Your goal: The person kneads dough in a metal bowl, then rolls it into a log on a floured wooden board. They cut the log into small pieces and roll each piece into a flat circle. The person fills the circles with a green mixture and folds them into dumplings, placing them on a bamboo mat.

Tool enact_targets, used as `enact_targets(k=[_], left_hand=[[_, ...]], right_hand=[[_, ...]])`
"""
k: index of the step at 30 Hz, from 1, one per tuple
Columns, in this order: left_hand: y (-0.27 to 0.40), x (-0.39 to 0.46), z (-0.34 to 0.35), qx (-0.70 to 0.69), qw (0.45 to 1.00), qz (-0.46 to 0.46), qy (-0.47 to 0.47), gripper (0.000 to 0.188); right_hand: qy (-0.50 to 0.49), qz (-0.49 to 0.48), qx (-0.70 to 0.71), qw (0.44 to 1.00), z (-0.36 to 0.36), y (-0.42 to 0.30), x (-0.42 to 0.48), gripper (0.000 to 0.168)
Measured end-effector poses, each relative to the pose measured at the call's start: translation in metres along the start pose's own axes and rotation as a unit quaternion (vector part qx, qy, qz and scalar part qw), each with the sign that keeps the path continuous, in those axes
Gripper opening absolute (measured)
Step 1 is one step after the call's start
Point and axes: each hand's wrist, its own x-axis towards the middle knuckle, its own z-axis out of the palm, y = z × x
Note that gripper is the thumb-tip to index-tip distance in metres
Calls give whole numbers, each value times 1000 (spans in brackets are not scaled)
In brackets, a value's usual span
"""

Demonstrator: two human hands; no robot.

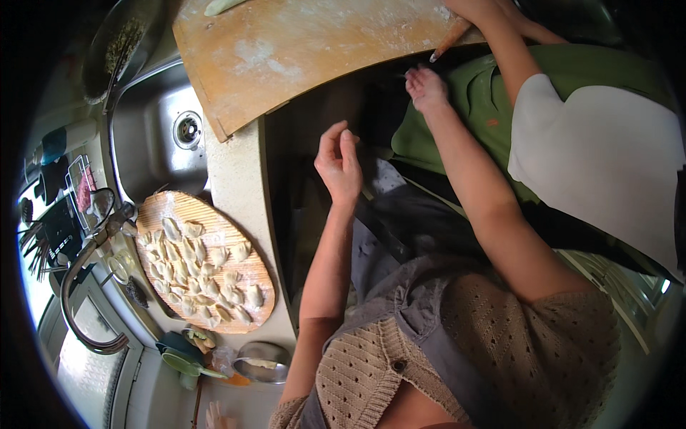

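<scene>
My left hand (340,166) hovers in front of the counter edge, fingers loosely curled, with nothing visible in it. To its right and farther forward is my right hand (427,90), slightly blurred, palm turned up and seemingly bare. The floured wooden board (300,53) lies ahead of both hands, apart from them. A tapered wooden rolling pin (451,38) sits at the board's near right edge, by a co-worker's hands. Left of me, a round reed tray (244,225) bears many folded dumplings (195,268). Part of a pale dough roll (222,5) shows at the top edge.
A steel sink (155,128) lies between board and tray, with a curved faucet (75,300) beside it. A bowl of chopped filling (126,48) holds chopsticks. A metal bowl (262,362) stands beyond the tray. A co-worker in a green apron (466,107) stands close right; another person's hand (217,415) shows below.
</scene>
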Motion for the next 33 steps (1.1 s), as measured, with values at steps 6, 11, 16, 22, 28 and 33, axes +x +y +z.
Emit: enact_targets(k=[6, 11, 16, 22, 28, 33], left_hand=[[-58, -21, 18, -12, 998, -64, 4, 21], [-95, -36, 3, 18, 994, -103, 20, 21], [-110, -43, -16, 22, 987, -160, 28, 20], [-88, -34, -1, 26, 997, -67, 14, 19], [-15, 19, 38, 94, 961, 235, -109, 17], [-18, 61, 81, 422, 815, 373, -133, 37]], right_hand=[[-154, -59, 184, 969, 44, -32, 57, 46], [-335, -68, 142, 929, 63, -46, 61, 62], [-312, -63, 139, 938, 57, -53, 65, 58], [-136, -53, 226, 963, 28, -12, 76, 28], [-185, -75, 216, 956, 13, 49, -55, 37], [-269, -53, 173, 946, 1, 113, -130, 37]])
